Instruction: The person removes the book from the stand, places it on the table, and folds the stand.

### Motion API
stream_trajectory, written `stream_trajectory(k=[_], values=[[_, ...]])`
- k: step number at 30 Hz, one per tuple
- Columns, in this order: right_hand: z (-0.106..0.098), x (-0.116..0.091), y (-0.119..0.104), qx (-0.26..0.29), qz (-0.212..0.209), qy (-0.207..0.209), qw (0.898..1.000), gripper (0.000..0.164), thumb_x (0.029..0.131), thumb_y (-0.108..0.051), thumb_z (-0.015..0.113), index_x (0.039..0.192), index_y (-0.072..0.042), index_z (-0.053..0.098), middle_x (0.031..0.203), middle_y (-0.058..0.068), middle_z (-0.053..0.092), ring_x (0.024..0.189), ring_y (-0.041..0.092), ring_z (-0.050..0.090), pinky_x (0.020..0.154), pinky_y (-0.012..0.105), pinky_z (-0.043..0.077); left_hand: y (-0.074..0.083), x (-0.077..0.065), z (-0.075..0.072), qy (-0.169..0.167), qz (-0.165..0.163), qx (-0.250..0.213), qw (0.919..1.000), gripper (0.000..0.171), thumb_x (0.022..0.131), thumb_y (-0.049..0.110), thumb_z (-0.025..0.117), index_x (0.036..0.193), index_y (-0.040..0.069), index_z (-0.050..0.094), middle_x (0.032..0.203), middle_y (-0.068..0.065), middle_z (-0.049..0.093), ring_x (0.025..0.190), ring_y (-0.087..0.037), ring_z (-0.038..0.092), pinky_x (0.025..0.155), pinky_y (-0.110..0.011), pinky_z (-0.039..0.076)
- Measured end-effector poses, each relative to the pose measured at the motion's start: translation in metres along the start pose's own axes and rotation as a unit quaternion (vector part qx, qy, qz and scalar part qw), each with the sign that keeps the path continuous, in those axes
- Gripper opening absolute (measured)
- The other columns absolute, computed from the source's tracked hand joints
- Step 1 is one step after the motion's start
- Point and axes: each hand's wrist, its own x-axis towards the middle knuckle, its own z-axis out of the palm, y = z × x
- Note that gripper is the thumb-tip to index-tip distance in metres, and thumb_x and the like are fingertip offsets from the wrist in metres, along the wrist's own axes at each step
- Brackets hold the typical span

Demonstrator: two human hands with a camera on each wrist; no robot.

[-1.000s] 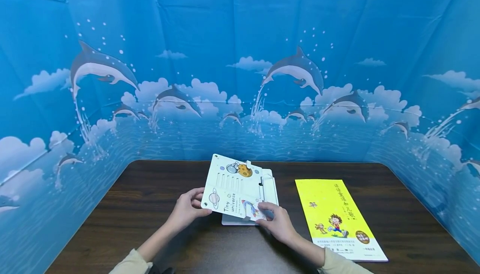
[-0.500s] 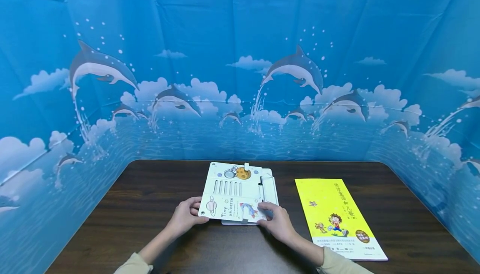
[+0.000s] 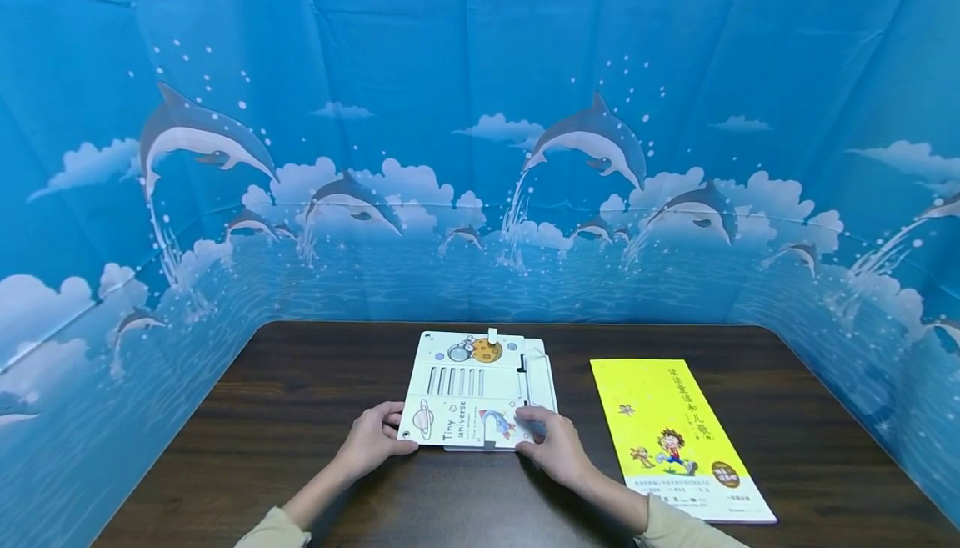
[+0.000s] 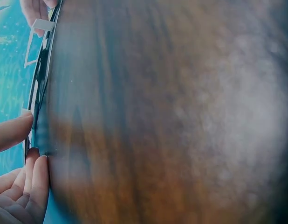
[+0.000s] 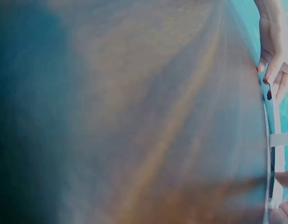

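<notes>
A white book stand [image 3: 450, 364], printed with planets, a rocket and "Tiny universe", lies folded almost flat on the table. My left hand [image 3: 369, 439] pinches its front left corner, thumb on the near edge. In the left wrist view the panel edge [image 4: 40, 74] runs between thumb and fingers. My right hand [image 3: 557, 445] grips the front right corner, with fingers over the printed rocket and thumb at the near edge. A white back plate [image 3: 542, 381] sticks out on the right from under the printed panel. Small clips [image 3: 492, 335] sit on the far and near edges.
A yellow picture book [image 3: 667, 423] lies on the dark wooden table [image 3: 300, 398], right of the stand. Behind the table hangs a blue dolphin-print cloth [image 3: 480, 156]. Both wrist views are mostly blurred tabletop.
The stand's printed panel, earlier tilted up on the left, has come down flat over the back plate. My left hand lowered with it; the right hand has hardly moved.
</notes>
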Motion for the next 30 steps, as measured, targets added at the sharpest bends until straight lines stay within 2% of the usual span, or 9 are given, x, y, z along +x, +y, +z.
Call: stream_trajectory(k=[5, 9, 13, 18, 26, 30], values=[[-0.009, 0.004, -0.002, 0.031, 0.001, -0.025, 0.999, 0.034, 0.075, -0.008, 0.071, 0.106, 0.004, 0.063, 0.106, 0.015, 0.064, 0.099, 0.026, 0.059, 0.083, 0.042, 0.048, -0.002, 0.000, 0.000, 0.005, -0.008, 0.006, 0.9999, 0.062, 0.059, -0.003, 0.079, 0.114, -0.013, 0.052, 0.086, -0.009, 0.063, 0.065, -0.016, 0.060, 0.054, -0.023, 0.048], [-0.019, 0.009, -0.001, 0.042, 0.024, 0.015, 0.999, 0.028, 0.077, -0.007, 0.070, 0.103, 0.001, 0.064, 0.098, 0.013, 0.064, 0.088, 0.025, 0.061, 0.076, 0.038, 0.052, -0.005, 0.000, 0.000, 0.001, -0.009, 0.001, 1.0000, 0.062, 0.060, -0.004, 0.079, 0.114, -0.014, 0.051, 0.085, -0.009, 0.063, 0.066, -0.016, 0.061, 0.054, -0.023, 0.048], [-0.026, 0.014, 0.009, 0.014, 0.050, 0.046, 0.998, 0.023, 0.077, -0.006, 0.070, 0.099, -0.002, 0.066, 0.093, 0.009, 0.065, 0.082, 0.019, 0.060, 0.072, 0.031, 0.052, -0.005, 0.001, 0.000, 0.003, -0.005, -0.004, 1.0000, 0.062, 0.060, -0.004, 0.079, 0.114, -0.014, 0.051, 0.085, -0.010, 0.063, 0.066, -0.016, 0.060, 0.054, -0.023, 0.048], [-0.029, 0.017, 0.023, 0.026, 0.061, 0.028, 0.997, 0.013, 0.080, -0.002, 0.065, 0.093, -0.001, 0.068, 0.087, 0.006, 0.067, 0.076, 0.016, 0.058, 0.065, 0.022, 0.049, -0.006, 0.002, 0.002, 0.002, -0.006, -0.004, 1.0000, 0.062, 0.059, -0.004, 0.079, 0.114, -0.014, 0.051, 0.086, -0.010, 0.063, 0.065, -0.016, 0.061, 0.054, -0.023, 0.048], [-0.031, 0.020, 0.032, 0.049, 0.066, 0.008, 0.997, 0.012, 0.080, -0.001, 0.065, 0.091, -0.003, 0.070, 0.091, 0.006, 0.068, 0.083, 0.018, 0.058, 0.068, 0.021, 0.047, -0.005, 0.001, 0.003, 0.006, -0.006, -0.007, 0.9999, 0.062, 0.060, -0.003, 0.079, 0.114, -0.013, 0.051, 0.085, -0.010, 0.063, 0.066, -0.016, 0.061, 0.054, -0.023, 0.048], [-0.031, 0.021, 0.033, 0.039, 0.057, 0.001, 0.998, 0.012, 0.080, 0.000, 0.065, 0.090, -0.002, 0.071, 0.091, 0.007, 0.068, 0.084, 0.019, 0.059, 0.069, 0.022, 0.047, -0.004, 0.001, 0.004, 0.010, -0.010, -0.001, 0.9999, 0.063, 0.060, -0.002, 0.080, 0.114, -0.013, 0.051, 0.085, -0.009, 0.063, 0.065, -0.015, 0.060, 0.055, -0.023, 0.048]])
